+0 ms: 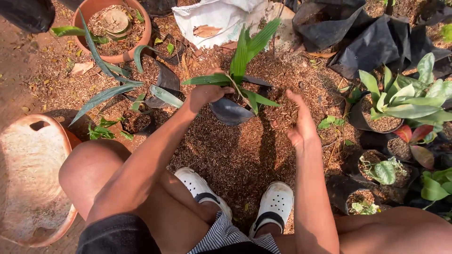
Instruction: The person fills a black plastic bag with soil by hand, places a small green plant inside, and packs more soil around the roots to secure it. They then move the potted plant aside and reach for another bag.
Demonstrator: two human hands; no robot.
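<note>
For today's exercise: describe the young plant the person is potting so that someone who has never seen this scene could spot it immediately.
Start at the white clogs and look straight up across the husk-covered ground. Between the left hand and right hand sits a black grow bag. Its seedling alone has upright, pleated, palm-like leaves.

Green seedling [248, 51], black bag [229, 112], white clogs [275, 203], perhaps terracotta pot [141, 35]
</note>
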